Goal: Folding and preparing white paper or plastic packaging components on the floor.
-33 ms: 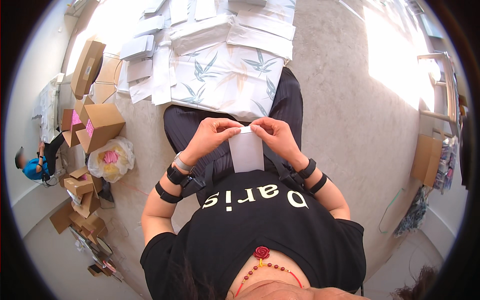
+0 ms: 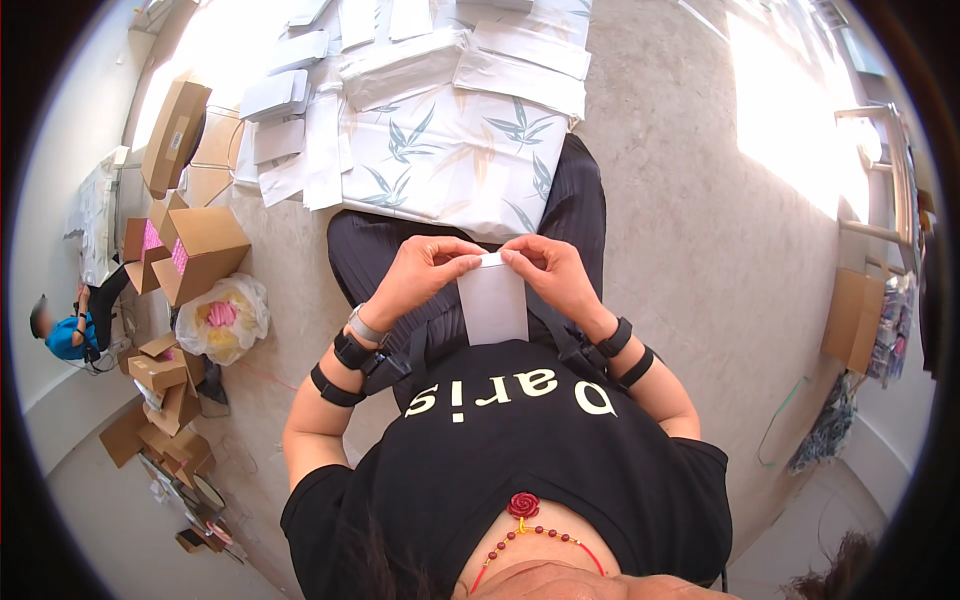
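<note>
over the lap, head view: a small flat white rectangular paper packet hangs upright at the centre of the picture, against black ribbed trousers.
left hand: the left hand pinches the packet's top edge at its 10 o'clock corner, fingers curled.
right hand: the right hand pinches the same edge at 2 o'clock; fingertips of both nearly meet.
at 12 o'clock: a white cloth with grey-green leaf print, white flat packets stacked on it.
at 9 o'clock: open brown cardboard boxes, a clear plastic bag.
</note>
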`<control>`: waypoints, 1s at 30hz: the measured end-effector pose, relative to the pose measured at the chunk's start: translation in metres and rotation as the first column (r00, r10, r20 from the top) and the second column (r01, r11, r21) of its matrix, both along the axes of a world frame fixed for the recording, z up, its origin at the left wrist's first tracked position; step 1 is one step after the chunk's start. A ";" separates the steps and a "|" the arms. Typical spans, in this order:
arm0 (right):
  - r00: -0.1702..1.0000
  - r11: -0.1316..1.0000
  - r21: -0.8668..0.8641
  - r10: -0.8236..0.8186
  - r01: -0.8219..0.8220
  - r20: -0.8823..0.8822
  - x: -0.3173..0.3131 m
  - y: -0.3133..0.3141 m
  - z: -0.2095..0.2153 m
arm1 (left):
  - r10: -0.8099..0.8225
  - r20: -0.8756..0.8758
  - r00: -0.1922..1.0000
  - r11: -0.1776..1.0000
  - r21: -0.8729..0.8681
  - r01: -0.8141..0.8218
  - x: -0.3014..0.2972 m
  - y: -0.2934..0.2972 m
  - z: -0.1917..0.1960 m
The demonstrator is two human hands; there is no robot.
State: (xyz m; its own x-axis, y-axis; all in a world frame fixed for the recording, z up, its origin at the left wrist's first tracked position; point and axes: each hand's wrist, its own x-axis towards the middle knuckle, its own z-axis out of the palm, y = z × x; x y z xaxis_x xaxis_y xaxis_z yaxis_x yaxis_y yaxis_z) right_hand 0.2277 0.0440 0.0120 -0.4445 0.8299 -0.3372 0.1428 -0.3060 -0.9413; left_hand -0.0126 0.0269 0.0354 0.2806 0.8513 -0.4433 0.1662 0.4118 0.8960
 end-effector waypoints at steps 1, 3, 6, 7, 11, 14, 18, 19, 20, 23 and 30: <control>1.000 1.000 -0.007 -0.004 0.004 0.004 0.000 -0.001 0.000 | 0.014 0.016 1.000 1.000 -0.009 -0.014 0.001 -0.001 0.002; 1.000 1.000 0.003 -0.016 0.016 0.004 -0.001 -0.002 0.001 | 0.013 -0.001 1.000 1.000 0.001 -0.013 0.002 -0.001 0.003; 1.000 0.999 0.034 -0.024 0.024 0.003 -0.001 -0.003 -0.003 | -0.001 -0.053 0.999 0.999 0.037 0.003 0.004 -0.001 0.008; 1.000 0.998 0.054 -0.019 0.019 0.000 -0.001 -0.002 -0.005 | -0.012 -0.088 0.996 0.998 0.064 0.018 0.004 -0.002 0.010; 1.000 0.996 0.085 -0.021 0.023 -0.018 0.001 -0.003 -0.003 | 0.007 -0.145 0.989 0.996 0.085 0.005 0.008 -0.009 0.011; 1.000 0.997 0.081 0.019 -0.019 0.003 0.004 -0.004 0.003 | 0.065 -0.156 0.986 0.989 0.142 -0.042 0.011 -0.017 0.013; 0.998 0.967 0.250 0.043 -0.050 0.035 0.008 -0.005 0.002 | 0.069 -0.169 0.983 0.971 0.237 -0.028 0.013 -0.028 0.008; 0.998 0.946 0.317 0.051 -0.063 0.047 0.009 -0.006 0.000 | 0.067 -0.164 0.984 0.964 0.265 -0.021 0.012 -0.030 0.007; 0.998 0.947 0.316 0.051 -0.064 0.047 0.009 -0.006 -0.002 | 0.067 -0.164 0.984 0.964 0.265 -0.022 0.011 -0.031 0.006; 0.998 0.904 0.424 0.047 -0.060 0.043 0.012 -0.005 -0.003 | 0.034 -0.171 0.985 0.949 0.314 0.022 0.010 -0.033 0.006; 0.990 0.893 0.429 0.120 -0.139 0.071 0.016 -0.001 -0.004 | -0.014 -0.187 0.982 0.939 0.335 0.077 0.009 -0.037 0.000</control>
State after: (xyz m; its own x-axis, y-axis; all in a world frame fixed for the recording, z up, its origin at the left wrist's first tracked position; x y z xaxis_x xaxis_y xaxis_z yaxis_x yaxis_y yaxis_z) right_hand 0.2437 0.0434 0.0082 -0.5514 0.8340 0.0205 0.1956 0.1531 -0.9687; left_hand -0.0035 -0.0103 0.0358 0.2657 0.9478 -0.1762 0.3484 0.0761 0.9342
